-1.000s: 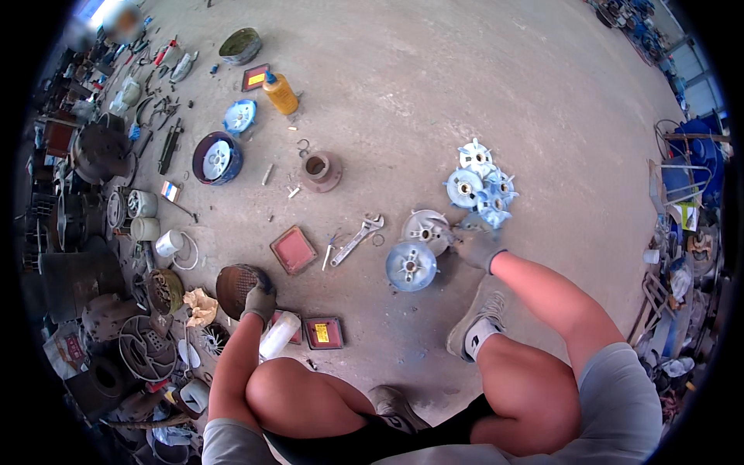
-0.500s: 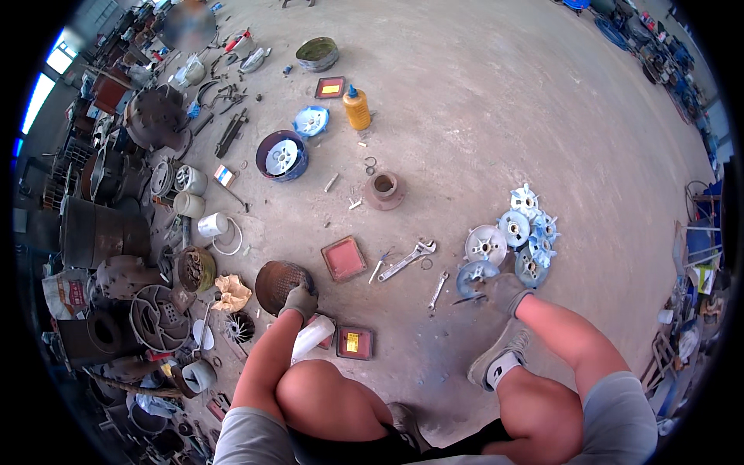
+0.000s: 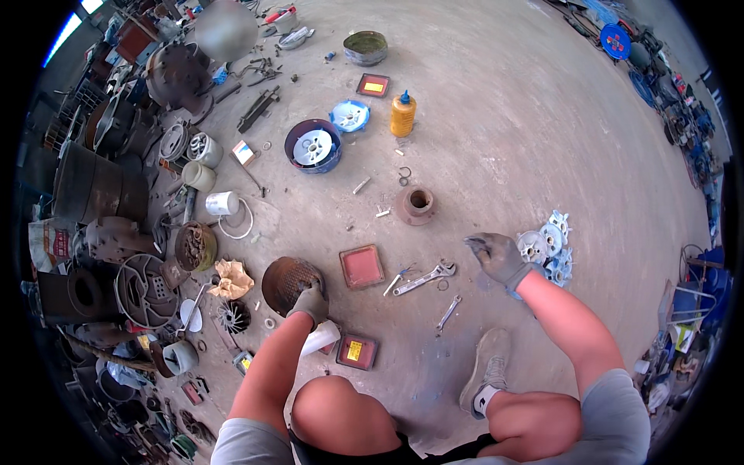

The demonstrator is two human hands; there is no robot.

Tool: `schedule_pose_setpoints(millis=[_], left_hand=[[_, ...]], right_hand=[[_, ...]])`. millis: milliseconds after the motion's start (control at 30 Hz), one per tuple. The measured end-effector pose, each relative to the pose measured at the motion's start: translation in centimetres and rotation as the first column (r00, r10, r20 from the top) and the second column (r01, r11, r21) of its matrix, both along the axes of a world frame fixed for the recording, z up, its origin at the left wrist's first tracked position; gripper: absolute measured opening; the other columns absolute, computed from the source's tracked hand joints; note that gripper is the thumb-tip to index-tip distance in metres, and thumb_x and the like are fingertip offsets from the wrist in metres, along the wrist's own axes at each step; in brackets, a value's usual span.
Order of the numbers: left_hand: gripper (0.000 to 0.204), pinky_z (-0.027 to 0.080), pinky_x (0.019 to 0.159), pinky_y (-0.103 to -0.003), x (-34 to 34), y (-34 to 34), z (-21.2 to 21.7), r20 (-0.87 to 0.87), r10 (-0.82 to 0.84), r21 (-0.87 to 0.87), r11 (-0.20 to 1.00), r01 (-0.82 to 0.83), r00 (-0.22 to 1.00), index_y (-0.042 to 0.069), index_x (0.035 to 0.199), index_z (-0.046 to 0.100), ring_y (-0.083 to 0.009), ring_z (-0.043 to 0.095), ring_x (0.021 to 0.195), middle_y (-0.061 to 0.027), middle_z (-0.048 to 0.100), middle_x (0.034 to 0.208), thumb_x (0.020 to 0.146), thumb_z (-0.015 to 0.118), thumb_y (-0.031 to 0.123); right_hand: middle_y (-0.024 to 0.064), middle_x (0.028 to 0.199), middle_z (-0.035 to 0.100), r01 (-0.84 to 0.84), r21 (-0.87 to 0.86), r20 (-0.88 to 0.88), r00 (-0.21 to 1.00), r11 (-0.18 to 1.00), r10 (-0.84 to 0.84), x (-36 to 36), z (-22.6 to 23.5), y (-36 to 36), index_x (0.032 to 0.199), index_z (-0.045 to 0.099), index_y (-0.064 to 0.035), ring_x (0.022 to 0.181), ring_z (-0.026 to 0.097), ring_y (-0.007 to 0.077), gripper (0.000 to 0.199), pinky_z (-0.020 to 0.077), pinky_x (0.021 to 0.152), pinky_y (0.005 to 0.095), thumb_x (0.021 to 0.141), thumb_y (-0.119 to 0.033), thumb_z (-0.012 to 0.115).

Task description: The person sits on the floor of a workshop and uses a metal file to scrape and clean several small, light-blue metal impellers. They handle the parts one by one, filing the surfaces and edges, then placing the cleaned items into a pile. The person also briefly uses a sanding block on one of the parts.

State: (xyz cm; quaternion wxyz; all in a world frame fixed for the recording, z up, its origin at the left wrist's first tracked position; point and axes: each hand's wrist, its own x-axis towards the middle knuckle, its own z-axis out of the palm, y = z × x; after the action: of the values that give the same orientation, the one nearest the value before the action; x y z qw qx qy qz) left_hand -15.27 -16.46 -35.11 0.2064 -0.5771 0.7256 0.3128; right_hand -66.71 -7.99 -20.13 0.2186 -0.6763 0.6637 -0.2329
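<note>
My left hand (image 3: 311, 302), in a grey glove, is closed on the near right rim of a rusty round pan (image 3: 288, 284) with a rough, dark inside. A white cylinder (image 3: 321, 338) lies just below that wrist. My right hand (image 3: 500, 260), also gloved, is raised over the floor with its fingers stretched to the left, and I see nothing in it. Behind its wrist sits a cluster of blue and white finned wheels (image 3: 532, 246), partly hidden by the hand. An adjustable wrench (image 3: 425, 279) and a smaller wrench (image 3: 449, 313) lie between my hands.
Red square trays (image 3: 362, 266) lie near the pan. Farther off stand a rusty flanged collar (image 3: 417, 205), a yellow bottle (image 3: 403, 116) and a dark tub (image 3: 335, 161) with a white wheel inside. Metal parts and buckets (image 3: 223, 204) crowd the left side; crumpled brown paper (image 3: 231, 280) lies beside the pan.
My right hand has risen from beside the finned wheels and moved up and left, its fingers now stretched out. My left hand stays on the pan's rim. The whole view has shifted.
</note>
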Motion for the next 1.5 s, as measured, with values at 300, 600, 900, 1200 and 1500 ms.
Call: schedule_pose_setpoints(millis=[300, 600, 900, 1200, 1500], left_hand=[[0.076, 0.043, 0.122, -0.052, -1.1, 0.4, 2.2, 0.023, 0.132, 0.195, 0.972, -0.134, 0.991, -0.011, 0.164, 0.018, -0.0587, 0.043, 0.146, -0.0526, 0.027, 0.158, 0.104, 0.056, 0.017], [0.068, 0.051, 0.112, -0.051, -1.7, 1.0, 2.8, 0.002, 0.222, 0.089, 0.971, -0.221, 0.975, -0.008, 0.162, 0.028, -0.0552, 0.058, 0.132, -0.0504, 0.031, 0.156, 0.102, 0.053, 0.011], [0.069, 0.052, 0.113, -0.049, -3.3, -0.5, 2.8, -0.020, 0.222, 0.086, 0.972, -0.219, 0.975, -0.006, 0.164, 0.030, -0.0512, 0.059, 0.134, -0.0449, 0.036, 0.159, 0.099, 0.053, 0.006], [0.075, 0.051, 0.113, -0.049, -0.8, 1.5, 0.8, 0.041, 0.154, -0.001, 0.988, -0.154, 0.987, -0.007, 0.164, 0.026, -0.0496, 0.059, 0.136, -0.0454, 0.042, 0.154, 0.097, 0.057, 0.006], [0.040, 0.057, 0.097, -0.055, -0.8, 0.1, 0.6, -0.030, 0.069, -0.115, 0.991, -0.072, 0.997, -0.004, 0.132, 0.063, -0.0486, 0.070, 0.111, -0.0334, 0.073, 0.113, 0.096, 0.066, 0.013]], right_hand=[[0.0190, 0.138, 0.062, -0.029, -0.039, -0.096, 0.995, 0.999, 0.025, 12.1, -5.0, -28.4, 0.133, 0.070, -0.0147, 0.118, 0.069, 0.0392, 0.035, 0.0559, 0.103, 0.0478, 0.102, -0.026, 0.059], [0.0133, 0.175, 0.033, -0.179, 0.390, -0.508, 0.776, 0.903, 0.373, 13.4, -11.4, -42.6, 0.148, 0.065, -0.0139, 0.151, 0.048, 0.0372, 0.047, 0.0394, 0.125, 0.0462, 0.107, -0.025, 0.047], [0.0214, 0.141, 0.067, -0.040, -0.272, -0.130, 0.991, 0.962, 0.005, 8.1, -10.7, -41.7, 0.138, 0.069, -0.0071, 0.127, 0.067, 0.0347, 0.038, 0.0511, 0.109, 0.0441, 0.107, -0.025, 0.055], [0.0012, 0.087, 0.070, -0.158, 0.521, 0.836, 0.295, 0.839, -0.463, 2.4, 2.5, -13.3, 0.120, 0.078, -0.0059, 0.073, 0.061, 0.0087, 0.040, 0.0410, 0.059, 0.0239, 0.109, -0.042, 0.064], [0.0002, 0.095, 0.072, -0.102, 0.709, 0.697, -0.048, 0.698, -0.715, -1.6, 2.6, 8.0, 0.119, 0.078, -0.0085, 0.077, 0.062, 0.0098, 0.027, 0.0415, 0.057, 0.0235, 0.106, -0.031, 0.071]])
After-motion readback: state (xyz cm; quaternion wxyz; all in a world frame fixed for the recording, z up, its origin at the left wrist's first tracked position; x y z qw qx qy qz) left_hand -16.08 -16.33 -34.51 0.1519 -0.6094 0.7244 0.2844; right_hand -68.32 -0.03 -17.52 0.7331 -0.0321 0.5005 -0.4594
